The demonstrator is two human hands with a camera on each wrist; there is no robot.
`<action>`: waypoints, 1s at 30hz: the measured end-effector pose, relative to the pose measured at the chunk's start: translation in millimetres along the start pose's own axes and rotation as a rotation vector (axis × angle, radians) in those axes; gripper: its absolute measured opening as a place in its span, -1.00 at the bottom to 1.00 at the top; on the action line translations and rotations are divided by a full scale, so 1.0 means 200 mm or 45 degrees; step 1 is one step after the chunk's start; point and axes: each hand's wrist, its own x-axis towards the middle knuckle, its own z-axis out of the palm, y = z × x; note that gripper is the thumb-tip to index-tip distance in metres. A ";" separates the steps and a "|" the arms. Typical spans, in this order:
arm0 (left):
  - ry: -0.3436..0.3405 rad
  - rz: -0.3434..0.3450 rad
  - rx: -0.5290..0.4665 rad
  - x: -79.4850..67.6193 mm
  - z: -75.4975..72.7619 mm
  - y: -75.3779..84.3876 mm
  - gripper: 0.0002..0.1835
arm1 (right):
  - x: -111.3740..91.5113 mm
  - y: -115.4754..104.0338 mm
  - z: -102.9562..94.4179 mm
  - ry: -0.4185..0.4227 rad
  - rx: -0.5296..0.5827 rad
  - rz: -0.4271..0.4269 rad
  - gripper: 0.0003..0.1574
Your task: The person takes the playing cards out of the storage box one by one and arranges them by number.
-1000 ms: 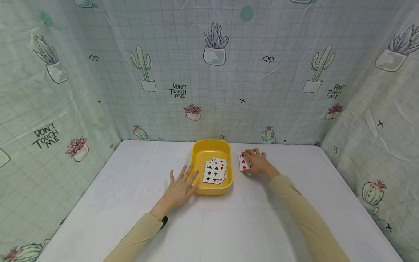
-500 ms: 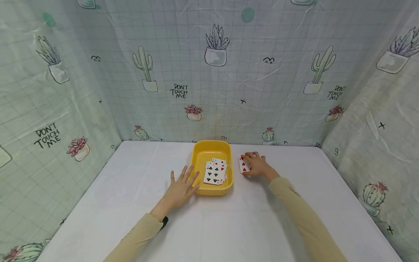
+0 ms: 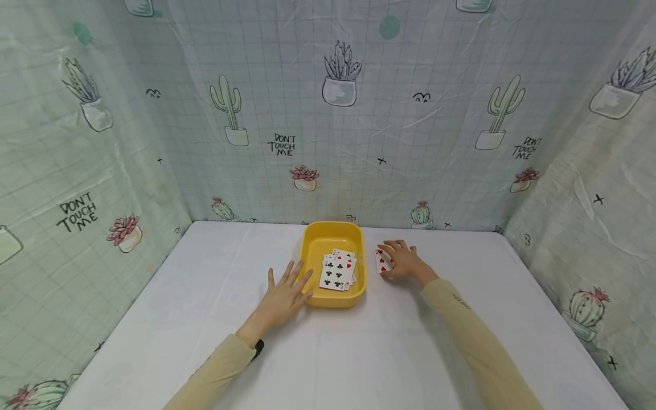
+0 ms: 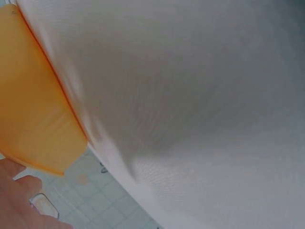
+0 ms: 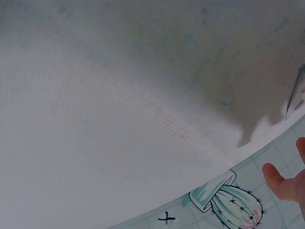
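Note:
My left hand (image 3: 281, 296) has its fingers spread straight, fingertips at the left rim of a yellow plastic tray (image 3: 322, 236). The same tray (image 4: 38, 95) shows from its outer side in the left wrist view. Inside it lies a small loose pile of playing cards (image 3: 336, 275), a six of clubs on top. To the right of the tray, my right hand (image 3: 406, 262) grips a playing card (image 3: 382, 263) with red hearts between thumb and fingers at opposite edges. My palm hides part of its face. Only a sliver of that card (image 5: 300, 95) enters the right wrist view.
A white-covered table (image 3: 348, 359) carries the tray near its far edge. Behind and on both sides hangs a cloth (image 3: 379, 131) printed with cacti and a grid. A dark band (image 3: 258, 348) circles the left wrist.
The head view has shifted slightly, so everything sits a little lower in it. Both hands, the tray and the cards keep almost the same positions.

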 end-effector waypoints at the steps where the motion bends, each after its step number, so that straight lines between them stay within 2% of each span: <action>1: -0.001 0.001 0.003 0.00 0.00 0.00 -0.40 | 0.00 0.00 0.00 0.000 0.001 0.001 -0.05; 15: -0.023 -0.014 -0.040 0.00 -0.01 0.01 -0.40 | -0.02 0.00 -0.04 0.061 -0.036 -0.050 -0.08; 20: -0.027 -0.008 -0.003 0.00 -0.01 0.01 -0.40 | -0.04 -0.01 -0.07 0.082 -0.073 -0.083 -0.08; 30: -0.023 -0.011 -0.019 0.00 -0.02 0.01 -0.40 | -0.06 -0.11 -0.17 0.275 -0.005 -0.192 -0.20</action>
